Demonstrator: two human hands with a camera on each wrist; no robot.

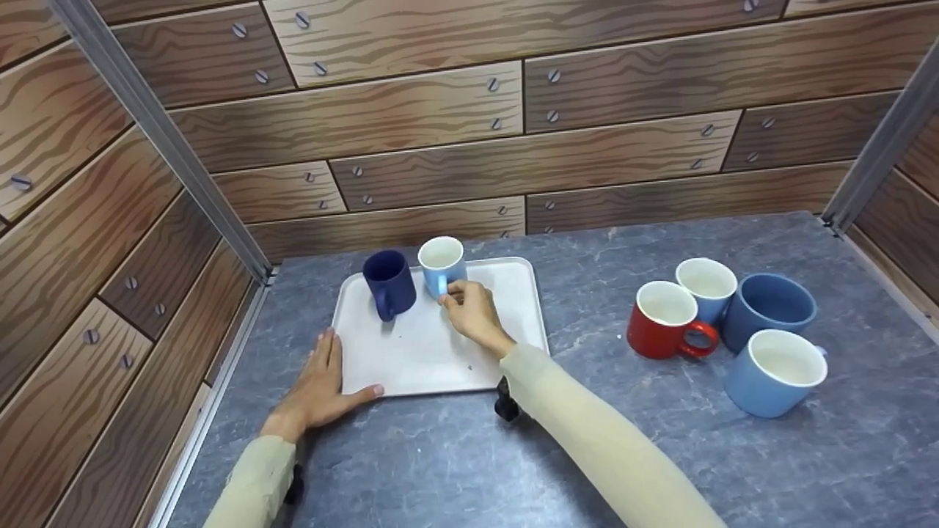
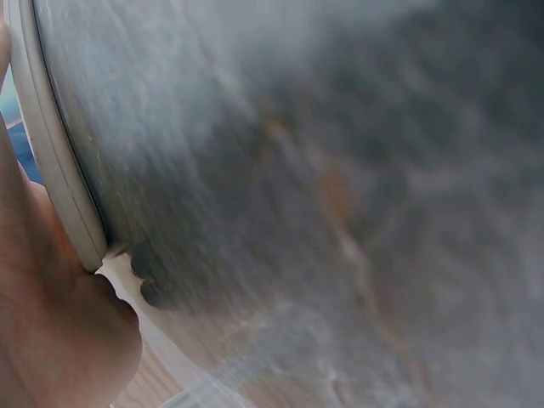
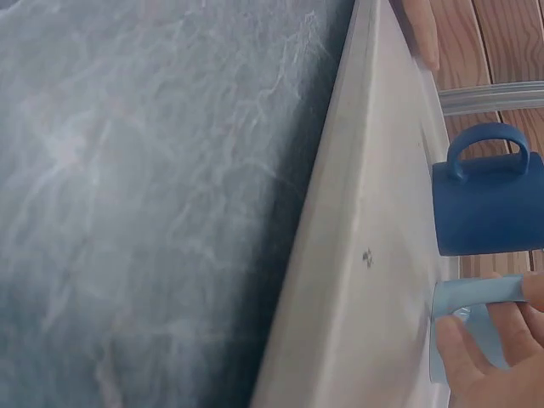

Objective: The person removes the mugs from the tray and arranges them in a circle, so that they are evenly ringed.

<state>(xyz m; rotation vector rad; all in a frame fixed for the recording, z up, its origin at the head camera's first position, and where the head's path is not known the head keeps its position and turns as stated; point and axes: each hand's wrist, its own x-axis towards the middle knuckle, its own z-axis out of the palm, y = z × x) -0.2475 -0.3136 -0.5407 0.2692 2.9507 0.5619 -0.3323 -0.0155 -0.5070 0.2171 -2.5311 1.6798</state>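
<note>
Right hand (image 1: 473,312) stands at the centre of the head view, thumb and fingers together in a pinch on the handle of a light blue mug (image 1: 441,265). Its forearm, in a pale sleeve (image 1: 609,433), enters from the lower right and slants up to the left. Said mug is upright on the upper part of a white tray (image 1: 433,359), left of centre in the frame, handle facing the lower edge.

Left hand (image 1: 323,385) lies at the tray's lower left corner, fingers straight along the left edge, thumb spread apart from them with its tip at the lower rim. The left wrist view shows this hand at the far left against the rim; the table surface filling the remainder is blurred.

A dark blue mug (image 1: 392,286) is on the tray at upper left, just beside the light blue one, handle likewise facing down the frame. One dark mark (image 3: 367,257) on the tray, right of centre in the right wrist view, is too small to read.

At right of the head view, four mugs are grouped on the grey table (image 1: 411,469): red (image 1: 653,330), small pale blue (image 1: 706,286), wide blue (image 1: 766,312) and wide light blue (image 1: 770,378).
</note>
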